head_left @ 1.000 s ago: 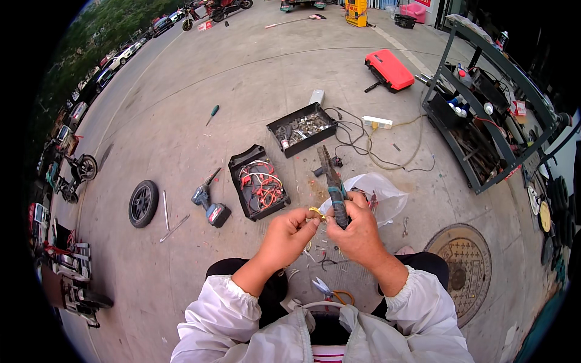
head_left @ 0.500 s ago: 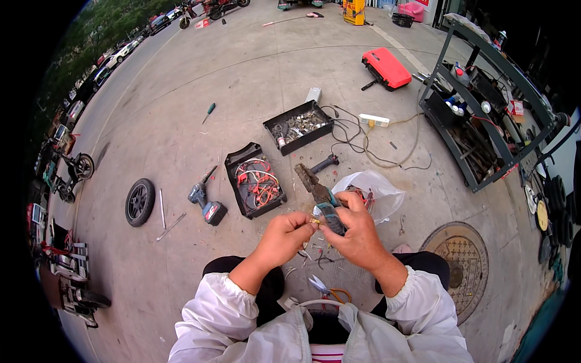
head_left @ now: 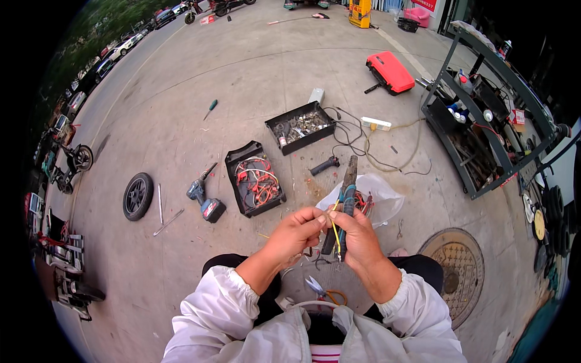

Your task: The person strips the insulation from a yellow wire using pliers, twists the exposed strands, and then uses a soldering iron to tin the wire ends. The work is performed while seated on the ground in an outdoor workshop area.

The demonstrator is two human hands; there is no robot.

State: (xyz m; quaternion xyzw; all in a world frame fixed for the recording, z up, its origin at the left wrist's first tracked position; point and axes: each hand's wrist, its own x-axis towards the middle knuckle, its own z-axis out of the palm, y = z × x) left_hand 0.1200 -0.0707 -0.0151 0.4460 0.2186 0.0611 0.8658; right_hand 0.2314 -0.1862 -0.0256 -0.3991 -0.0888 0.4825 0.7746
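Note:
In front of my knees, my left hand (head_left: 296, 235) is closed, thumb and fingertips pinched at a thin yellow wire (head_left: 337, 235). My right hand (head_left: 363, 243) meets it there, wrapped round a pair of pliers (head_left: 349, 181) with dark blue-green handles. The worn jaws point away from me. Downward past my right thumb runs the wire, its end pale and metallic. A white plastic bag (head_left: 387, 202) with red wires in it lies just beyond my right hand. Scissors (head_left: 327, 291) with orange handles rest on the ground between my legs.
Beyond my hands lie a black tray of red and white wires (head_left: 233, 196), a black tray of small metal parts (head_left: 290, 145) and a dark handle grip (head_left: 325, 166). A cordless drill (head_left: 206, 199) and wheel (head_left: 138, 196) are left; a tool cart (head_left: 466, 175) and manhole cover (head_left: 460, 278), right.
The pliers have swung from leaning left to pointing nearly straight away from me. More of the yellow wire now shows, hanging beside the pliers. Both hands stay close together.

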